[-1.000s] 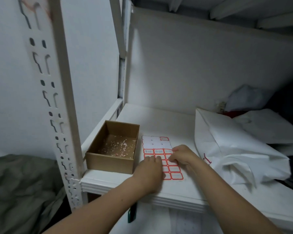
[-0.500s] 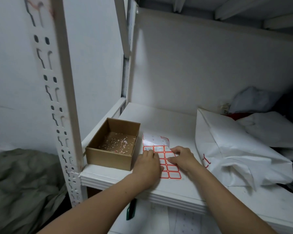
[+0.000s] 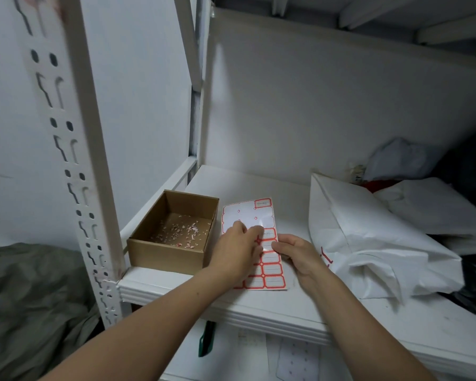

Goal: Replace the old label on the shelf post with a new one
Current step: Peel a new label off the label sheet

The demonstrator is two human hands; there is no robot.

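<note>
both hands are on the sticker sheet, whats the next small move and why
Probably lift a corner of one label with the left hand and peel it off. That hand sits at the top remaining row of the label sheet, the right hand pinches the sheet's right edge, and no peeled label shows yet.

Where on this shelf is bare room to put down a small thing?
Free: the shelf strip behind the cardboard box and label sheet, up to the back wall; also the front edge before the white bag. Crowded: the middle with box and sheet, and the right side with piled bags.
</note>
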